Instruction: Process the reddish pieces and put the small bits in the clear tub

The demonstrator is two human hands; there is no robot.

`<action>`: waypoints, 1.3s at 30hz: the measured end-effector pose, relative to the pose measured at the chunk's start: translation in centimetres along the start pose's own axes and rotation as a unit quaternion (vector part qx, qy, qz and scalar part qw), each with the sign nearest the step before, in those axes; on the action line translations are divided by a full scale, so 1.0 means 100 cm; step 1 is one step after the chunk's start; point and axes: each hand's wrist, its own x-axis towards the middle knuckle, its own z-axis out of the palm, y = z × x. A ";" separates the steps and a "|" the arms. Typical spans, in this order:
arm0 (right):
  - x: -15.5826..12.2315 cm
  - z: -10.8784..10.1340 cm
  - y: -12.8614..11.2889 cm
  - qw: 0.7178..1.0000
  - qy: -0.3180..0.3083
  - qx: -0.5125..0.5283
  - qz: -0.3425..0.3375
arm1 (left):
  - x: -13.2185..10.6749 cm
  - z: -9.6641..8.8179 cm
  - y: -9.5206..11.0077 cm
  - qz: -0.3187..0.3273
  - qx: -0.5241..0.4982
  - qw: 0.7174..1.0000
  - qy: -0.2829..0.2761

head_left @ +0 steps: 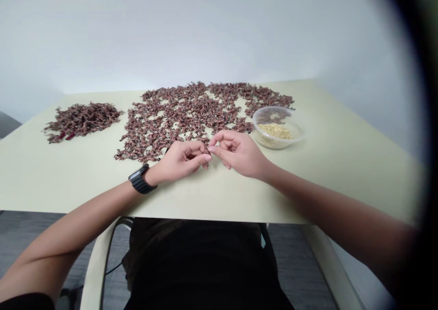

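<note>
Above the near part of the table, my left hand (pixel 183 161) is closed, thumb against fingers, with a small dried brown piece (pixel 206 165) showing at its fingertips. My right hand (pixel 239 152) meets it there in a pinch; thumb and forefinger press together at the piece, and whatever lies between them is too small to make out. Just behind both hands spreads a wide layer of shrivelled reddish-brown dried pieces (pixel 185 114). A clear round plastic bowl (pixel 297 134) with yellow bits (pixel 276 131) in it stands beyond my right wrist.
To the left lies a denser heap of similar brown pieces (pixel 84 118), with dark red items (pixel 70 136) at its front edge. Everything rests on a pale yellow table (pixel 191 198). A white wall (pixel 191 32) stands behind it. A dark watch (pixel 142 180) circles my left wrist.
</note>
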 end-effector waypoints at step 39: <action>-0.002 0.000 0.000 0.998 -0.033 0.024 0.045 | -0.002 0.000 -0.010 0.124 0.262 0.953 0.084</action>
